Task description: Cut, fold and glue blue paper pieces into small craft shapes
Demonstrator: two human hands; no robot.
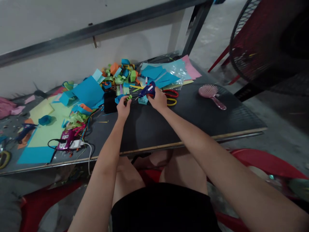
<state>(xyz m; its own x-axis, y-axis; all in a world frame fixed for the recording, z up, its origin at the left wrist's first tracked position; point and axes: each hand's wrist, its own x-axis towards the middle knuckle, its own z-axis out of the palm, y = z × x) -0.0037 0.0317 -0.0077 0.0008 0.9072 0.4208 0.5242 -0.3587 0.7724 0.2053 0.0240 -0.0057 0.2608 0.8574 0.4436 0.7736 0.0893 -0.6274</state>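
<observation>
My right hand [158, 99] is wrapped round a dark blue glue gun [147, 90], whose nozzle points left toward my left hand [124, 105]. Between the thumb and fingers of that left hand is a small green paper piece [129, 97]. The nozzle and the green piece are close, with a small gap between them. A light blue paper box [143, 100] sits on the dark table [149, 129] just below the glue gun. Behind both hands lies a pile of folded orange, green and blue paper pieces [118, 71].
Scissors [172, 93] with red and yellow handles and a pink hairbrush [209, 91] lie to the right. Left are a black phone [110, 102], a purple power strip [65, 140] with cables, and coloured sheets [88, 91]. A fan [270, 45] stands at the right.
</observation>
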